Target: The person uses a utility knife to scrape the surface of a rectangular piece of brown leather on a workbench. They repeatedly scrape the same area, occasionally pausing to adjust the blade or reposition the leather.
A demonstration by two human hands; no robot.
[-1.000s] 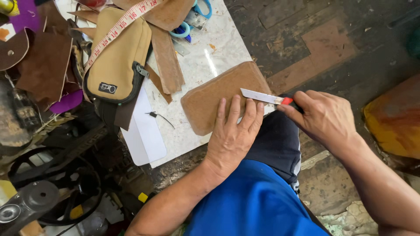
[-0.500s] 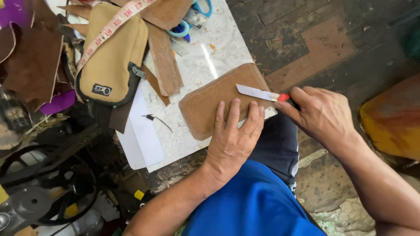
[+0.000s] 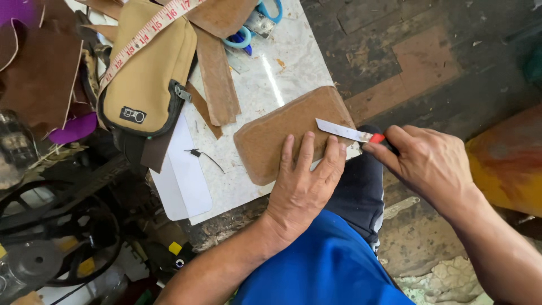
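knife edged leftward, handle hidden in right hand

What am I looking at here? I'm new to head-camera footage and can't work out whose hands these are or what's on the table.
The one picture comes from a camera worn on a person's head, looking down, so both hands are that person's own. The left hand presses flat on a tan rounded-corner leather piece lying on a pale marble-patterned tabletop. The right hand grips a red-handled knife with a bare metal blade, whose blade lies on the leather. Further back lie a tan fabric pouch with a dark zip edge, a pink measuring tape draped over it, brown leather strips and blue-handled scissors.
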